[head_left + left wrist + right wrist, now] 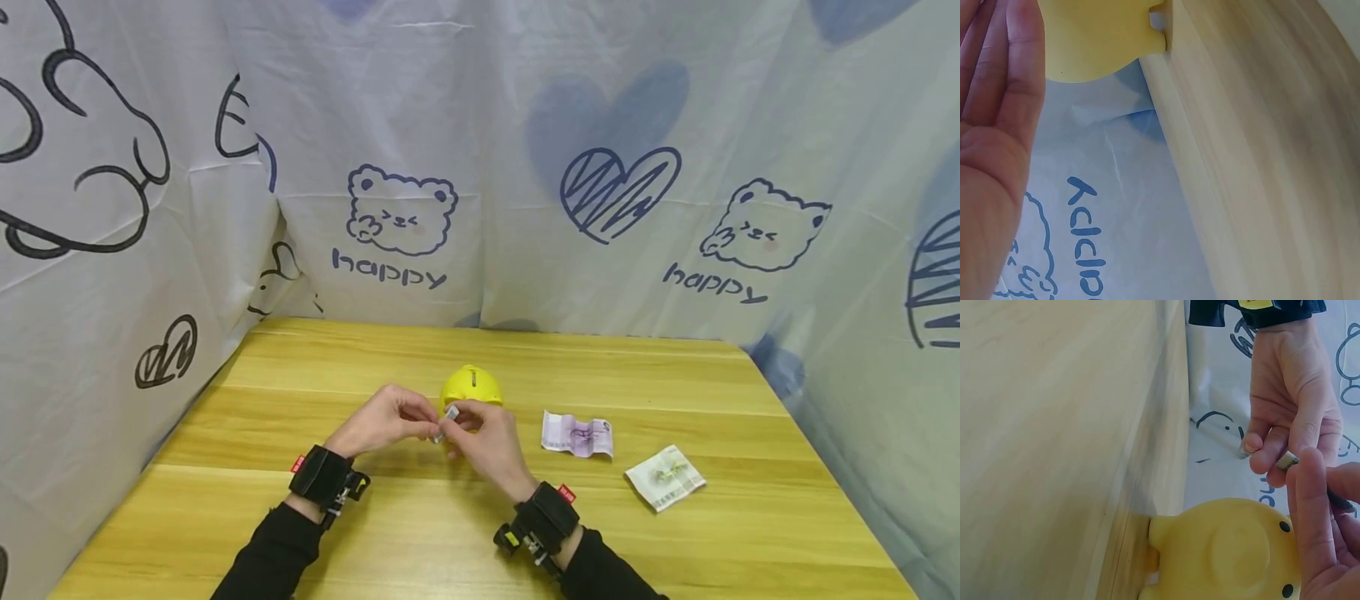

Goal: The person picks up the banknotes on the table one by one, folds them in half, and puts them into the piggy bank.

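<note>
A small, tightly folded banknote (451, 413) is between my two hands. My right hand (489, 442) pinches it between thumb and fingers. From the other side, my left hand (386, 421) holds the note's lower end with its fingertips, seen closer in the right wrist view, where an end of the folded note (1287, 460) shows between the fingers. Just behind the hands stands a yellow piggy bank (471, 383) with a dark slot on top, partly covered by the right hand. In the left wrist view, the left hand's (1000, 131) fingertips are out of frame.
On the wooden table (360, 533), a creased purple banknote (577, 435) lies right of the piggy bank. Farther right and nearer lies a pale greenish banknote (666, 477). A printed white cloth (495, 275) hangs behind and beside the table.
</note>
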Action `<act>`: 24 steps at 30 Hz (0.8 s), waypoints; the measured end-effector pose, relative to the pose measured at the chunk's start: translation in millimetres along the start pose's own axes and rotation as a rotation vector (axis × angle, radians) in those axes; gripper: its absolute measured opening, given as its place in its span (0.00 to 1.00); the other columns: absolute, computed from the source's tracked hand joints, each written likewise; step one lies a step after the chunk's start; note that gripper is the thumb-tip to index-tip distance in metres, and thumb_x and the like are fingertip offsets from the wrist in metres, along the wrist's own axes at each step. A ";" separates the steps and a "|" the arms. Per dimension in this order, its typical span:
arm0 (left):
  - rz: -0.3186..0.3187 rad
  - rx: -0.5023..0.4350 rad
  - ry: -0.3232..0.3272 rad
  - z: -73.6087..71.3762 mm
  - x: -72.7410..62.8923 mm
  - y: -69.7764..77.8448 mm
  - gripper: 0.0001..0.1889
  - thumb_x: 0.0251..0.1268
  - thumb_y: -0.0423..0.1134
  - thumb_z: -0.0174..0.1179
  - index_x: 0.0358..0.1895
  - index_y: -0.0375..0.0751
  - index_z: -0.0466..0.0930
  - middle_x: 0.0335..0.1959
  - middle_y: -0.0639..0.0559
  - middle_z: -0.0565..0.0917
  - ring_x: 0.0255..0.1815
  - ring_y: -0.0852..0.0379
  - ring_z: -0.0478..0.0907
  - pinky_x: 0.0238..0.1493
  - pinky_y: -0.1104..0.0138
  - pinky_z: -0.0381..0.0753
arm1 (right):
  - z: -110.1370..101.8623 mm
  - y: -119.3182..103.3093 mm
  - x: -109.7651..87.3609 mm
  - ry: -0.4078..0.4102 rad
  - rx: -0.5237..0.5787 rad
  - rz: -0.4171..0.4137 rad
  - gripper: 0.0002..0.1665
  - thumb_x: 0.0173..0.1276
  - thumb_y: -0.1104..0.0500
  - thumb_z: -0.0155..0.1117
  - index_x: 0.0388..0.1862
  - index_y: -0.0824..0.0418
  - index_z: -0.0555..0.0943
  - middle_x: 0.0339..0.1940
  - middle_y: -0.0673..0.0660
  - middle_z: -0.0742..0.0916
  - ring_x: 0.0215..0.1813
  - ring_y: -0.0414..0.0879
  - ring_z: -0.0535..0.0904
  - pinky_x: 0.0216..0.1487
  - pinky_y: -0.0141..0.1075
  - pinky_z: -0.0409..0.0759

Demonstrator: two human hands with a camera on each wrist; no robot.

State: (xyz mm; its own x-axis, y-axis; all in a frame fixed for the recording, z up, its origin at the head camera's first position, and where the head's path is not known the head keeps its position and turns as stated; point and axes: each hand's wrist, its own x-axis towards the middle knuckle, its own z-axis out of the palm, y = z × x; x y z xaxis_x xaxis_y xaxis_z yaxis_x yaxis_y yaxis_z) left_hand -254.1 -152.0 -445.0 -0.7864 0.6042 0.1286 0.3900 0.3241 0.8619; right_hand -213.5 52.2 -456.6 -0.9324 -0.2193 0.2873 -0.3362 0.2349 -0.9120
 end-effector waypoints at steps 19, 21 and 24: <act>-0.007 -0.005 0.015 3.6 1.2 6.5 0.07 0.60 0.40 0.69 0.41 0.46 0.88 0.39 0.52 0.89 0.40 0.57 0.86 0.44 0.66 0.84 | -2.7 -9.9 -0.7 0.037 0.050 0.020 0.13 0.65 0.57 0.69 0.42 0.65 0.86 0.33 0.62 0.89 0.31 0.63 0.86 0.25 0.43 0.84; -0.011 -0.002 0.025 4.3 1.4 6.5 0.06 0.62 0.39 0.68 0.41 0.46 0.88 0.38 0.52 0.89 0.40 0.57 0.86 0.45 0.67 0.83 | -2.2 -2.4 1.3 0.023 0.003 -0.005 0.12 0.65 0.53 0.70 0.40 0.60 0.86 0.31 0.58 0.89 0.29 0.59 0.86 0.23 0.39 0.84; -0.012 0.008 0.042 4.9 1.5 6.6 0.06 0.63 0.39 0.67 0.41 0.45 0.88 0.38 0.52 0.89 0.40 0.58 0.85 0.45 0.68 0.83 | -2.8 -0.8 1.9 0.012 -0.067 -0.037 0.10 0.65 0.51 0.69 0.37 0.57 0.87 0.28 0.54 0.90 0.26 0.56 0.86 0.20 0.36 0.81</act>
State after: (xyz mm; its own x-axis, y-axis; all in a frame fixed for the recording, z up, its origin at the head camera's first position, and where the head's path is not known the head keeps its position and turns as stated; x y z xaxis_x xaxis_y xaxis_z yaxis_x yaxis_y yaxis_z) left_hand -250.4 -145.4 -441.6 -0.8105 0.5691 0.1387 0.3838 0.3370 0.8597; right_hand -215.4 54.3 -454.6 -0.9206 -0.2175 0.3244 -0.3782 0.2895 -0.8793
